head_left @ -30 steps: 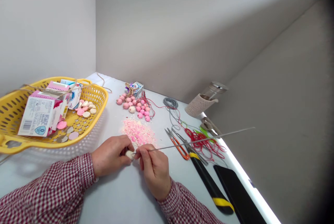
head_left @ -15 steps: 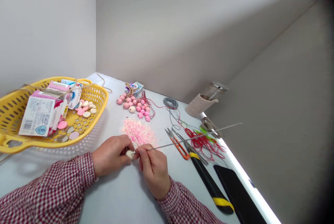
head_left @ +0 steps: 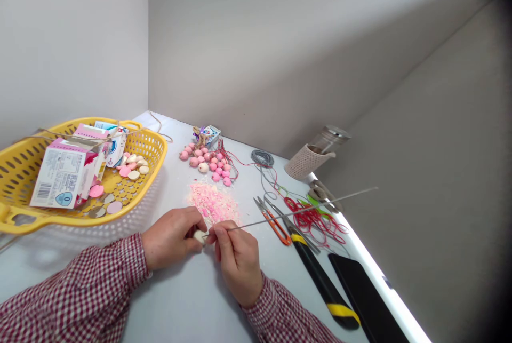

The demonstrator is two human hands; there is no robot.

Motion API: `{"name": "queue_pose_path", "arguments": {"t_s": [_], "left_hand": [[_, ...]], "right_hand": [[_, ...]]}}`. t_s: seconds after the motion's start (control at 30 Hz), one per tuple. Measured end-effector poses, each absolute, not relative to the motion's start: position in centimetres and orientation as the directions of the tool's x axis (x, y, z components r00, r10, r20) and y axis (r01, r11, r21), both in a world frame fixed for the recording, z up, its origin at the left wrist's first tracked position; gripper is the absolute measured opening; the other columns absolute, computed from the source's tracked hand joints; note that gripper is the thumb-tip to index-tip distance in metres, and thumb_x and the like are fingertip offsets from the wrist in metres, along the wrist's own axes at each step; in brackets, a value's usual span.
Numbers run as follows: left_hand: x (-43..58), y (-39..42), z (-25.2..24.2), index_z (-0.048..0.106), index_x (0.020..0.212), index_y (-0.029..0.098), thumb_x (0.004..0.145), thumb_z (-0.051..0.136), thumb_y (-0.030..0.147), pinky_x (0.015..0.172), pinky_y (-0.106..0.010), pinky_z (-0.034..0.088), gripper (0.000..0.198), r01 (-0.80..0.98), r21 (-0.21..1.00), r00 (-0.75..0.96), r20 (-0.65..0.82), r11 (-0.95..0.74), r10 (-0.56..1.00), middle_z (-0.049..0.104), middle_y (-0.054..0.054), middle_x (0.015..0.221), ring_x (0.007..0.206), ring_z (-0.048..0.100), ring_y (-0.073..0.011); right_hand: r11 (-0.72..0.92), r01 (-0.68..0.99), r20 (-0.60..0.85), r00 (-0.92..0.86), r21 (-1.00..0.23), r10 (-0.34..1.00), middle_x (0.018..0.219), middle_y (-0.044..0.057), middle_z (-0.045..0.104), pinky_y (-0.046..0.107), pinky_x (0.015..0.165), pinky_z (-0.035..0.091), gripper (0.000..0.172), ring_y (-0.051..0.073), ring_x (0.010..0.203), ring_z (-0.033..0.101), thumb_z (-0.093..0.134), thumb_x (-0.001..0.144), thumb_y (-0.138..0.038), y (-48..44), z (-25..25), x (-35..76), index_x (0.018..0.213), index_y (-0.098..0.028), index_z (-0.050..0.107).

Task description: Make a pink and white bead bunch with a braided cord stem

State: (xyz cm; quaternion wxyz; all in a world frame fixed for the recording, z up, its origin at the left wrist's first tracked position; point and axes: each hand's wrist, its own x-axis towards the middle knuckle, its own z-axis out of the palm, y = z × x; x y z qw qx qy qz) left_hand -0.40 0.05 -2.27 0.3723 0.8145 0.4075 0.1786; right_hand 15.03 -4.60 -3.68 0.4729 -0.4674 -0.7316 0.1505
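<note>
My left hand (head_left: pixel 173 237) pinches a small cream bead (head_left: pixel 199 236) just above the white table (head_left: pixel 188 300). Right beside it, my right hand (head_left: pixel 236 257) is closed on a long thin metal rod (head_left: pixel 296 210) near its tip. The tip touches the bead, and the rod's free end points up and to the right. Just behind my hands lies a patch of pink and white crumbs (head_left: pixel 213 203). Both sleeves are red-and-white check.
A yellow basket (head_left: pixel 152 164) at left holds small cartons and flat pink and cream pieces. Pink beads (head_left: pixel 208 161) on red cord lie farther back. To the right are orange snips (head_left: pixel 272 219), red cord (head_left: pixel 316 220), a black-and-yellow tool (head_left: pixel 320 279), a black slab (head_left: pixel 366 300), a jar (head_left: pixel 316 153).
The rod's free end dipped lower and then rose slightly, while both hands stayed pinched together at the bead.
</note>
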Motion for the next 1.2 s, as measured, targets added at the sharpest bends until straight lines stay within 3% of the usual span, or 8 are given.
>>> {"name": "queue_pose_path", "arguments": {"t_s": [0.17, 0.37, 0.53, 1.2], "left_hand": [[-0.29, 0.09, -2.17, 0.056, 0.072, 0.017, 0.065, 0.055, 0.013, 0.057, -0.022, 0.033, 0.009, 0.534, 0.746, 0.603, -0.007, -0.397, 0.798, 0.053, 0.003, 0.067, 0.061, 0.045, -0.0106], [-0.39, 0.07, -2.12, 0.057, 0.073, 0.017, 0.066, 0.055, 0.014, 0.057, -0.022, 0.033, 0.008, 0.527, 0.752, 0.606, -0.005, -0.396, 0.796, 0.053, 0.003, 0.067, 0.061, 0.045, -0.0106], [-0.36, 0.12, -2.32, 0.057, 0.074, 0.017, 0.064, 0.055, 0.012, 0.057, -0.021, 0.033, 0.012, 0.525, 0.752, 0.604, 0.0, -0.398, 0.797, 0.052, 0.004, 0.066, 0.061, 0.045, -0.0106], [-0.42, 0.05, -2.29, 0.056, 0.073, 0.017, 0.064, 0.055, 0.014, 0.056, -0.022, 0.033, 0.009, 0.54, 0.743, 0.598, -0.008, -0.395, 0.801, 0.053, 0.003, 0.066, 0.06, 0.045, -0.0107]], "right_hand": [[0.512, 0.547, 0.536, -0.132, -0.662, 0.834, 0.061, 0.001, 0.059, 0.022, 0.054, 0.044, 0.031, 0.011, 0.055, 0.057, 0.038, 0.089, -0.014, -4.53, -3.74, 14.89, 0.062, -0.019, 0.053], [0.569, 0.592, 0.575, -0.206, -0.571, 0.792, 0.061, 0.002, 0.059, 0.024, 0.054, 0.043, 0.026, 0.012, 0.056, 0.056, 0.039, 0.088, -0.013, -4.63, -3.56, 14.75, 0.07, -0.017, 0.056], [0.513, 0.559, 0.573, -0.081, -0.651, 0.816, 0.059, 0.0, 0.057, 0.022, 0.051, 0.042, 0.03, 0.01, 0.051, 0.055, 0.038, 0.089, -0.013, -4.75, -3.48, 14.74, 0.064, -0.018, 0.053], [0.508, 0.545, 0.562, -0.08, -0.667, 0.823, 0.059, 0.0, 0.058, 0.022, 0.051, 0.043, 0.031, 0.01, 0.051, 0.055, 0.039, 0.089, -0.014, -4.68, -3.77, 14.58, 0.063, -0.018, 0.054]]}}
